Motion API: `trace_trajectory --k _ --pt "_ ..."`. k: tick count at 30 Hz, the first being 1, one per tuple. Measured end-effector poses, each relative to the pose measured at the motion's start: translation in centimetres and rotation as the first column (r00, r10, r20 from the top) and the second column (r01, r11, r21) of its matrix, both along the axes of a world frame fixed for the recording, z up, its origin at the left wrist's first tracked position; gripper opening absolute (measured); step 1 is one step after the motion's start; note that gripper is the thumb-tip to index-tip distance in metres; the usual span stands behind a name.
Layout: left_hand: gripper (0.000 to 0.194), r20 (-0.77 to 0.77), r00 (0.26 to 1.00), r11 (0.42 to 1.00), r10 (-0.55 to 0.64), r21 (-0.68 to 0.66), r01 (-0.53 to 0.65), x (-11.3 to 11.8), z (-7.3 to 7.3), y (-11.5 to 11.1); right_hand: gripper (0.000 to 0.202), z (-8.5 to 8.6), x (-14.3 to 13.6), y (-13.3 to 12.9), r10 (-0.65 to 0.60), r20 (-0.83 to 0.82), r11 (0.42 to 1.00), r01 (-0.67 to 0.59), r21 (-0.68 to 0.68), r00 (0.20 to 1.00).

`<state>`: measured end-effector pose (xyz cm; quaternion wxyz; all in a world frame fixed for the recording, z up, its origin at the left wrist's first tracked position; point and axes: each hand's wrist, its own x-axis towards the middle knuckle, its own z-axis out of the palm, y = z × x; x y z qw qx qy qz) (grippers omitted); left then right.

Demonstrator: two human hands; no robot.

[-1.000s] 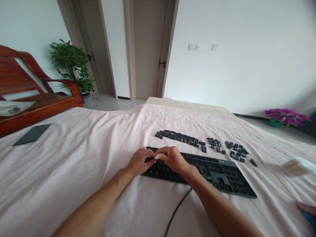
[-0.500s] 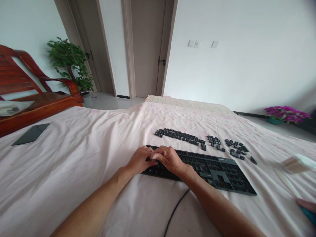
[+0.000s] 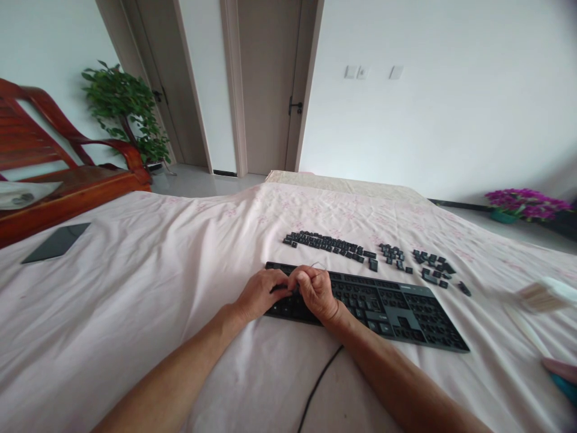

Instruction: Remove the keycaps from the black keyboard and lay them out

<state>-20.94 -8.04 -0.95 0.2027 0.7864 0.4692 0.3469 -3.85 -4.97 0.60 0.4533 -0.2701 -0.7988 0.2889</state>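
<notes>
A black keyboard (image 3: 408,325) lies at a slant on the pink bedsheet, with many key positions bare of caps. My left hand (image 3: 264,293) grips its left part, fingers bent down onto it and partly hidden. Against it, my right hand (image 3: 315,291) is closed in a fist over the keys. A thin pale wire (image 3: 319,264) curves out above its knuckles; the rest of that small tool is hidden in the hand. Behind the keyboard, loose black keycaps (image 3: 327,242) are laid in rows, with smaller groups of keycaps (image 3: 430,261) farther right.
A black cable (image 3: 318,385) runs toward me from the keyboard. A dark flat phone-like slab (image 3: 56,242) lies at left. At right is a pale-bristled brush (image 3: 547,296), with part of another person's hand (image 3: 559,368) at the frame's edge. A wooden bench (image 3: 103,180) stands beyond.
My right hand has drawn up into a tighter fist, and the thin wire now shows above it. My left hand has stayed on the keyboard's left part. The view has shifted slightly.
</notes>
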Motion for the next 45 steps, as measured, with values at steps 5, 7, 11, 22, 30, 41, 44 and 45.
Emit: trace_trajectory --k 5,7,11,22,30,41,44,45 --pt "0.016 0.181 0.982 0.994 0.063 -0.103 -0.045 -0.1 -0.1 0.0 0.044 0.5 -0.1 0.1 0.003 -0.014 0.99 -0.001 0.14 1.0" --pt "0.022 0.204 0.974 0.99 0.1 -0.123 -0.076 0.0 0.1 0.1 0.039 0.7 -0.1 0.1 -0.011 0.021 0.97 0.006 0.245 1.0" --pt "0.027 0.172 0.972 0.985 0.157 -0.1 -0.141 0.2 0.2 0.2 0.036 0.9 -0.2 0.1 0.011 0.132 0.931 -0.058 0.36 0.991" --pt "0.041 0.454 0.857 0.961 0.244 -0.23 -0.152 0.4 -0.4 0.8 0.026 3.0 0.5 0.8 -0.265 0.379 0.96 0.205 0.192 0.887" --pt "0.044 0.448 0.862 0.965 0.236 -0.215 -0.152 0.3 -0.5 0.8 0.01 2.0 0.3 1.2 -0.256 0.573 0.965 0.238 0.109 0.778" --pt "0.042 0.376 0.873 0.936 0.309 0.044 -0.35 0.1 -1.8 1.3 0.018 2.1 1.7 9.3 -0.444 0.68 0.806 0.592 0.02 0.583" --pt "0.041 0.319 0.884 0.92 0.341 0.078 -0.383 -0.2 -2.0 1.4 0.019 1.6 1.3 10.4 -0.446 0.704 0.801 0.597 0.038 0.553" --pt "0.041 0.304 0.887 0.918 0.347 0.083 -0.388 -0.3 -2.0 1.5 0.019 1.5 1.1 10.6 -0.445 0.706 0.803 0.595 0.041 0.551"
